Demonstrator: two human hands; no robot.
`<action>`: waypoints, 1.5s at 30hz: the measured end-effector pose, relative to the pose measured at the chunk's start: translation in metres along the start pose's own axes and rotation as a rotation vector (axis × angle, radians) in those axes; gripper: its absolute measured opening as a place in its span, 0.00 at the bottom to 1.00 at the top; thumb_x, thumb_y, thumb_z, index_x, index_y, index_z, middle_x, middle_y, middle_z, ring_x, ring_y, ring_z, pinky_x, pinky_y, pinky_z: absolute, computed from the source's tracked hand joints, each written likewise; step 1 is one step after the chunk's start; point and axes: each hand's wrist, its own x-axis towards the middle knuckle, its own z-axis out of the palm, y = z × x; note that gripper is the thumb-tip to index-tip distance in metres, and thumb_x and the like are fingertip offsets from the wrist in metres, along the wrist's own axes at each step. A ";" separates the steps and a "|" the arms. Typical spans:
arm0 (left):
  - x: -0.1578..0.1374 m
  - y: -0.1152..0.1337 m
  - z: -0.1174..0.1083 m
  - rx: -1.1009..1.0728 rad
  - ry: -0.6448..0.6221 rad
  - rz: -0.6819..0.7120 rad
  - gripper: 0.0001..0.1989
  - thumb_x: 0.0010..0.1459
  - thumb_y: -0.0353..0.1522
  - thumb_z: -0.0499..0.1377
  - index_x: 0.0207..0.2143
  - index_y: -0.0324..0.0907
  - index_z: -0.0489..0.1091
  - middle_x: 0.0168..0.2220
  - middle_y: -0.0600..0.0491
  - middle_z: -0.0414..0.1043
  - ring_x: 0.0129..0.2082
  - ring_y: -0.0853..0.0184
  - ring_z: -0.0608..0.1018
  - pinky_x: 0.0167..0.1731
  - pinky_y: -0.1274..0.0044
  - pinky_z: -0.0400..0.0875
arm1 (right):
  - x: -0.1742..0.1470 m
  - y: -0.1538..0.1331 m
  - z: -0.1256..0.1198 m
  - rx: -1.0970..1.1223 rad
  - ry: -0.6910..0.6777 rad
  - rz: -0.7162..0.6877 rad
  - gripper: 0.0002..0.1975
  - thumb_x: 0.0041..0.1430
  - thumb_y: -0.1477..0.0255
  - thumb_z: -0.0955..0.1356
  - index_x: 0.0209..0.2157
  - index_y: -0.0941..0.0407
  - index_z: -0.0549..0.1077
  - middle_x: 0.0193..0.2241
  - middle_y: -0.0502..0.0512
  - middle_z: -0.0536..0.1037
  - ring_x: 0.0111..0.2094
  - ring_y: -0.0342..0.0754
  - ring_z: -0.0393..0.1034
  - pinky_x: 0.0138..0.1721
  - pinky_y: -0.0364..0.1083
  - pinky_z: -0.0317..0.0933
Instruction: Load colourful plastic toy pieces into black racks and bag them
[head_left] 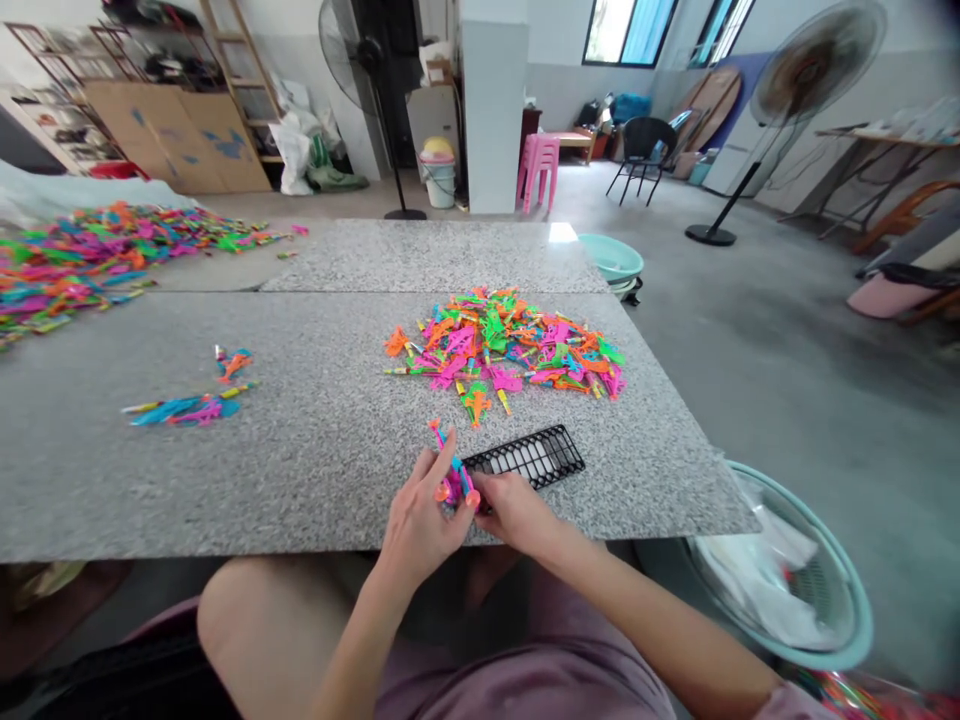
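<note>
The left hand [421, 515] pinches pink-and-blue plastic toys [467, 484]; the right hand [517, 510] sits just beside them at four o'clock, its grip hidden, so I cannot tell. From the toys, a black lattice basket [553, 455] lies at two o'clock, a colourful heap [517, 345] at one (any print on its yellow tubes [503, 402] is too small to read).
</note>
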 end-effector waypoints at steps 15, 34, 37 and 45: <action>-0.017 -0.020 0.016 0.069 0.216 0.041 0.24 0.59 0.40 0.62 0.58 0.51 0.65 0.52 0.47 0.61 0.49 0.58 0.74 0.47 0.65 0.76 | 0.023 0.044 -0.061 0.158 0.212 0.131 0.15 0.52 0.79 0.71 0.43 0.55 0.73 0.38 0.52 0.77 0.31 0.44 0.72 0.36 0.43 0.65; -0.018 -0.004 0.010 0.284 0.400 0.169 0.21 0.56 0.33 0.64 0.53 0.45 0.70 0.48 0.45 0.61 0.45 0.59 0.72 0.46 0.65 0.75 | 0.047 0.092 -0.045 0.483 0.231 0.426 0.02 0.61 0.76 0.63 0.36 0.55 0.65 0.27 0.48 0.75 0.21 0.43 0.72 0.23 0.41 0.63; -0.019 -0.003 0.012 0.272 0.403 0.206 0.21 0.56 0.30 0.64 0.53 0.44 0.69 0.46 0.46 0.63 0.45 0.60 0.72 0.48 0.65 0.74 | 0.032 0.087 -0.029 0.518 0.273 0.426 0.03 0.59 0.77 0.63 0.35 0.55 0.63 0.25 0.47 0.73 0.22 0.43 0.72 0.24 0.41 0.63; -0.022 -0.017 -0.001 0.169 0.361 0.169 0.20 0.56 0.32 0.65 0.52 0.46 0.70 0.51 0.47 0.60 0.48 0.61 0.73 0.49 0.68 0.74 | 0.008 0.072 -0.007 0.228 0.337 0.364 0.04 0.58 0.73 0.65 0.35 0.55 0.65 0.26 0.51 0.72 0.28 0.47 0.71 0.29 0.43 0.60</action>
